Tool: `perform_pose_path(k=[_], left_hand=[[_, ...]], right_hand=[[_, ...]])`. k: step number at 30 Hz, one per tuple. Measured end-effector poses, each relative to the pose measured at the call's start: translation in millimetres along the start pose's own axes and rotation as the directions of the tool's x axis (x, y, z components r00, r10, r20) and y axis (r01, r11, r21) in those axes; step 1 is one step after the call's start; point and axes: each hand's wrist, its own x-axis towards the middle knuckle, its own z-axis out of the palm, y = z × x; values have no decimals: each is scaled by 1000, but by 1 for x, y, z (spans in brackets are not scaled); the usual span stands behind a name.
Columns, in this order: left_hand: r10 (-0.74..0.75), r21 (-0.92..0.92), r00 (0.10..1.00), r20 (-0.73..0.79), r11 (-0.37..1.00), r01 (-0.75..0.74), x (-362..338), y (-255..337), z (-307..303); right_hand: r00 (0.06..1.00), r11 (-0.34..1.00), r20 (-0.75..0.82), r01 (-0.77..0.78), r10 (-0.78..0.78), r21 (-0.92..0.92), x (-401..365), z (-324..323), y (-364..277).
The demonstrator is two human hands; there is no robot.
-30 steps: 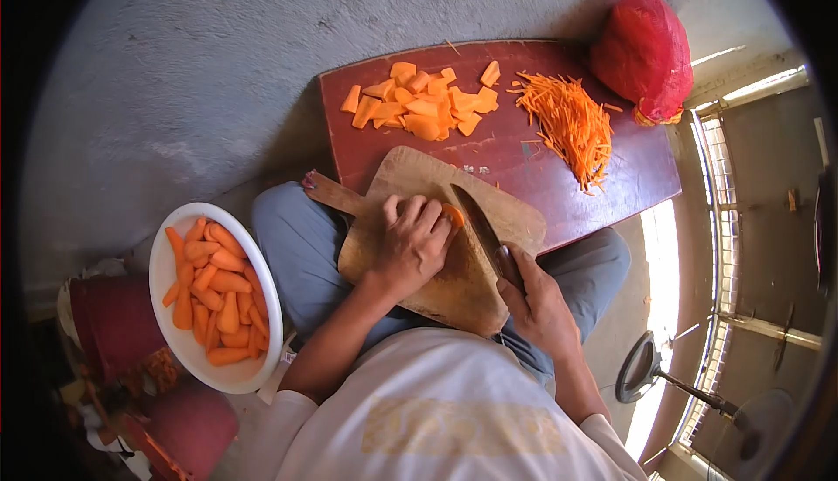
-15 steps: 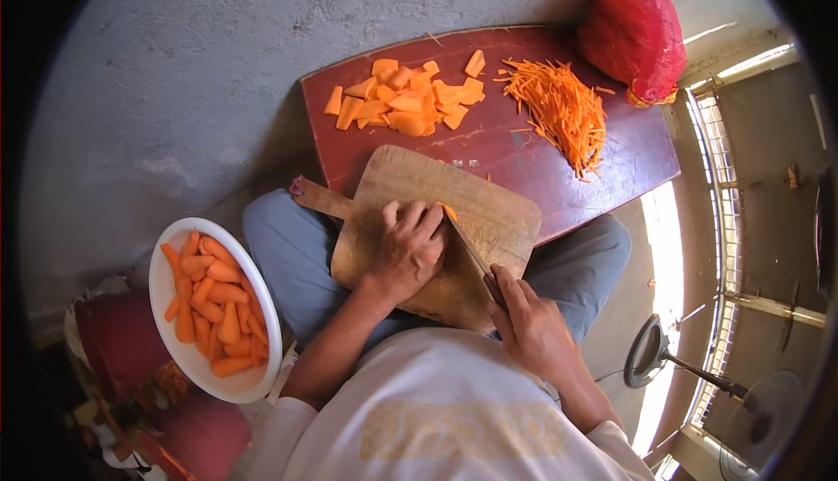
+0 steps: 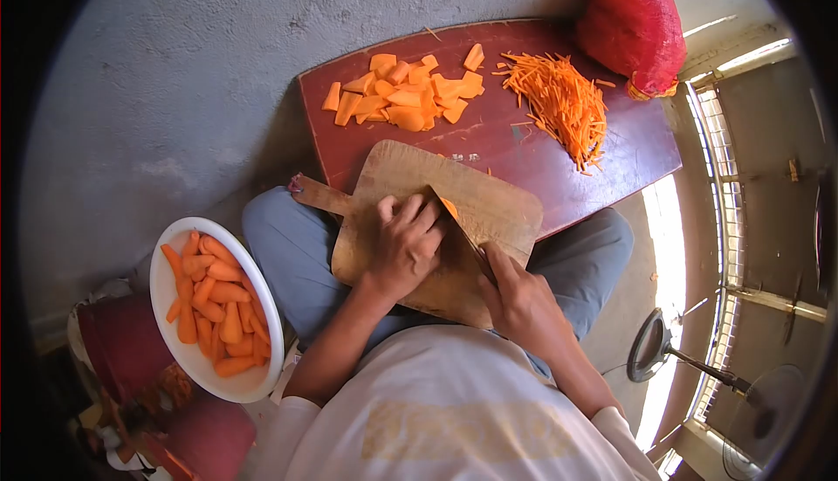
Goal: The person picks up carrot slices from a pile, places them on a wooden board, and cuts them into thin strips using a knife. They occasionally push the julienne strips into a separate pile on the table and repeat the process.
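On a wooden cutting board (image 3: 393, 167) across my lap, my left hand (image 3: 408, 243) presses down with its fingers curled. A carrot piece (image 3: 449, 207) shows just past its fingertips, beside the blade; most of what lies under the fingers is hidden. My right hand (image 3: 517, 296) is wrapped around the handle of a knife (image 3: 461, 230). The blade slants up and left from that hand, its side close to the left fingers. Carrot slices (image 3: 410, 97) lie in a heap on the red table (image 3: 489, 154), and a pile of carrot shreds (image 3: 563, 110) is to their right.
A white basin (image 3: 272, 341) of whole peeled carrots (image 3: 218, 306) stands at my left. The red mesh sack (image 3: 633, 23) rests at the table's far right corner. Dark red containers (image 3: 127, 341) sit at lower left, and a fan (image 3: 764, 411) at lower right.
The knife and my right hand have moved up and slightly left, so the blade tip reaches farther past the left fingers. My left hand stays nearly in place.
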Motion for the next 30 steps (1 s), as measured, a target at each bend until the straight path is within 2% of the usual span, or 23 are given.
perform_pose_path(k=[4,8,11,13,15,19,22,25,30], left_hand=[[-5,-32,1000,-24,999,5,2,0,0],[-3,-65,998,-58,998,0,5,2,-5],[-28,-52,999,22,998,29,0,-2,-3],[-1,-69,999,-33,998,-1,2,-4,-5],[33,-59,995,-92,998,-39,1,-10,-3],[-49,-112,999,-15,993,47,-3,-6,-5],[-65,-128,997,-29,990,61,-2,-6,-6],[9,-78,991,-136,997,-20,-2,-12,-1],[-67,-170,997,-47,984,59,-3,-8,-6]], right_hand=[[998,998,-31,52,-51,19,8,-2,2],[1000,1000,-25,10,-10,-2,-8,1,-2],[996,998,-61,60,-59,13,11,6,5],[993,996,-73,92,-90,13,18,4,5],[998,999,-53,40,-41,-3,0,1,-1],[998,1000,-57,28,-28,0,9,10,-1],[988,993,-105,116,-117,-20,28,15,3],[1000,999,-6,8,-8,44,0,2,-3],[997,998,-43,61,-60,8,21,18,1]])
